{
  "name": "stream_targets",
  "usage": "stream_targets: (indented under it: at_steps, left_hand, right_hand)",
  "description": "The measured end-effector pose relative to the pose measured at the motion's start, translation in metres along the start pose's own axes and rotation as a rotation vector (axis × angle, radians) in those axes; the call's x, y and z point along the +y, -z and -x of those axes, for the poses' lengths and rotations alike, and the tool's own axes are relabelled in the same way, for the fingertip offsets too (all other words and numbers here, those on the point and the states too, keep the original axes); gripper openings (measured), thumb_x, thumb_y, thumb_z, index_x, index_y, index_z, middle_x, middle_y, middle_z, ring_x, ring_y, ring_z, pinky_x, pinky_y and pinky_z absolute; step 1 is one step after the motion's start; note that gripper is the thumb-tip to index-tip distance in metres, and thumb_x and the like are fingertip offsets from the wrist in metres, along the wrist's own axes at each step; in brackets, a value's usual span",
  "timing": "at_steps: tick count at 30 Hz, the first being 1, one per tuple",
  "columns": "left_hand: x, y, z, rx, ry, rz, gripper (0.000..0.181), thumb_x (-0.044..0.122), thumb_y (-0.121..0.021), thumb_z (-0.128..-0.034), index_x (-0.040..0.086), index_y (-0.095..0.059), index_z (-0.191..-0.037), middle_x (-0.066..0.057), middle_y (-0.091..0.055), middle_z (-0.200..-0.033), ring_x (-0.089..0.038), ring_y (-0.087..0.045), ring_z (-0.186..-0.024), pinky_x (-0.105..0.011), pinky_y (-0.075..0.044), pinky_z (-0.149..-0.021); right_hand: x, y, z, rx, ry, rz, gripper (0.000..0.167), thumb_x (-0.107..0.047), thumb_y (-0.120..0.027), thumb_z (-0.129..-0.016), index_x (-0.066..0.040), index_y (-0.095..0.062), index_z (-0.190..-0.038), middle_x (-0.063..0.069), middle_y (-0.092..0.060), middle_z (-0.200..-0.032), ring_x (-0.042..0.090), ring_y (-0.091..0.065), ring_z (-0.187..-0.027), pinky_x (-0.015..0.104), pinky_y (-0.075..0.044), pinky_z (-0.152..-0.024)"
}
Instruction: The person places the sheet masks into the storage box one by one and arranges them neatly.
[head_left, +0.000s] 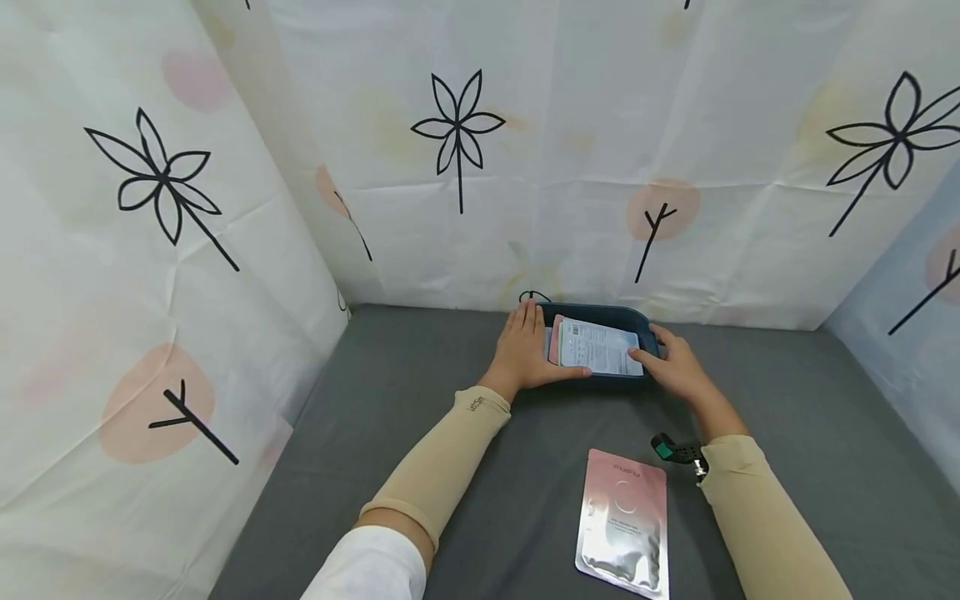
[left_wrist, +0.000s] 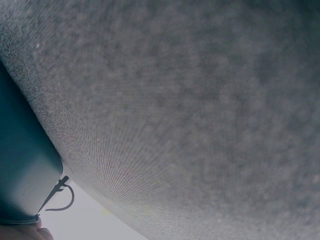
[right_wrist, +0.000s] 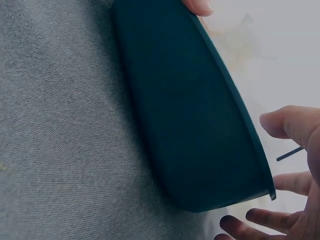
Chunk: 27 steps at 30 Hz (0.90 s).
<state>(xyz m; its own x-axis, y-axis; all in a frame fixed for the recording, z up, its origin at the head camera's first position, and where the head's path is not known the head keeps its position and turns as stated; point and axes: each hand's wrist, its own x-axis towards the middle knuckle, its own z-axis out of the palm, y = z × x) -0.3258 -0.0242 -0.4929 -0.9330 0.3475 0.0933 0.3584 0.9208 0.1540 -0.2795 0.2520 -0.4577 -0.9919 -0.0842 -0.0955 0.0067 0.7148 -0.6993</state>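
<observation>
A dark teal bin [head_left: 609, 314] stands at the back of the grey table, holding several flat sachets. On top lies a pale blue-white sachet [head_left: 600, 346] with printed text, and the edge of a pink sachet [head_left: 555, 340] shows beside it. My left hand [head_left: 521, 350] rests across the bin's left end, fingers straight, thumb stretched along the near rim. At the right end is my right hand [head_left: 681, 367], its thumb over the rim by the top sachet. In the right wrist view its fingers [right_wrist: 280, 220] are spread loosely around the bin's corner.
Closer to me, a pink and silver sachet [head_left: 622, 525] lies flat on the grey cloth [head_left: 420, 375]. A black strap with a green patch [head_left: 663, 450] hangs at the right wrist. Patterned white curtains [head_left: 570, 150] enclose the table at back and sides.
</observation>
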Motion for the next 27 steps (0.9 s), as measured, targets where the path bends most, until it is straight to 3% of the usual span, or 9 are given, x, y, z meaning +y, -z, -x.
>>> stream_targets:
  at_steps: [10,20,27]
  left_hand:
    - [0.001,0.000,-0.002,-0.017,-0.003,-0.018,0.144,0.101,-0.050,-0.0750,0.003,-0.006,-0.170,-0.016,-0.007,-0.180,-0.029,-0.003,-0.168,-0.043,-0.007,-0.136]
    - [-0.002,0.002,0.000,0.016,-0.021,-0.009,0.143,0.100,-0.052,-0.0756,0.000,-0.012,-0.169,-0.019,-0.012,-0.179,-0.032,-0.008,-0.168,-0.045,-0.010,-0.136]
    - [0.000,0.001,0.001,0.011,-0.024,-0.016,0.142,0.099,-0.053,-0.0756,0.001,-0.012,-0.170,-0.018,-0.011,-0.179,-0.032,-0.009,-0.168,-0.045,-0.011,-0.136]
  right_hand:
    - [0.014,0.002,0.021,0.023,0.017,-0.079,0.082,-0.037,-0.058,-0.110,0.001,-0.015,-0.169,0.041,-0.025,-0.163,0.065,-0.041,-0.143,0.072,-0.042,-0.113]
    - [0.028,0.009,0.058,0.018,0.068,-0.040,0.081,-0.034,-0.061,-0.109,0.001,-0.019,-0.168,0.040,-0.034,-0.162,0.061,-0.048,-0.139,0.073,-0.048,-0.104]
    - [0.042,0.006,0.098,-0.001,0.088,0.007,0.068,-0.036,-0.061,-0.109,0.005,-0.040,-0.159,0.036,-0.046,-0.157,0.059,-0.050,-0.137,0.074,-0.048,-0.102]
